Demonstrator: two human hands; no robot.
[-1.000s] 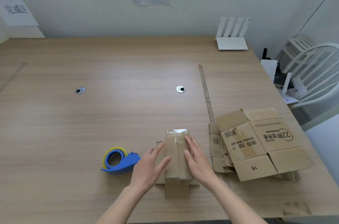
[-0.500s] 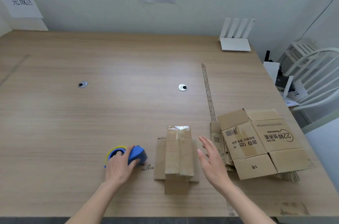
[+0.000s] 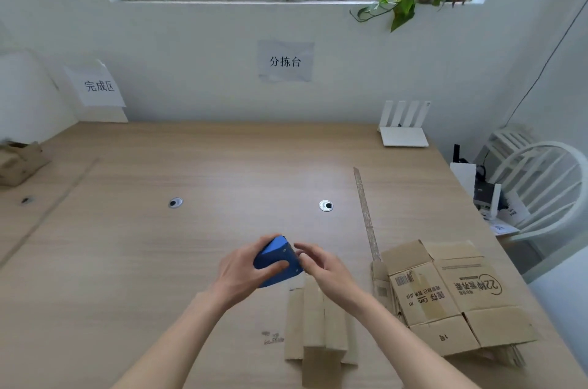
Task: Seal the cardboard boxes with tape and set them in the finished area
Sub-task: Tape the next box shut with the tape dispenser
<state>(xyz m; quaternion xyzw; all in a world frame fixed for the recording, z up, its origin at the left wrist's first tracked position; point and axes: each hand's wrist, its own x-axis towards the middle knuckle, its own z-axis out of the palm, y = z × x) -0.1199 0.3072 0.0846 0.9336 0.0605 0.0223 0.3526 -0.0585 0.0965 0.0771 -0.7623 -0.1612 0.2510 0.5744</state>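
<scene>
Just one tape dispenser (image 3: pixel 277 262), two hands, one upright box (image 3: pixel 321 325).

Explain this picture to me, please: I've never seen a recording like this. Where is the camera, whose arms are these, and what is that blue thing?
The camera sits on a person's head, looking forward and down, so the two bare arms are the wearer's own. The left hand grips a blue tape dispenser above a wooden table; the right hand reaches its fingers to the dispenser's front edge, probably for the tape end. Below the hands lies a small cardboard box, its flaps folded shut. To the right is a pile of flattened boxes. A wall sign at the far left marks the finished area.
</scene>
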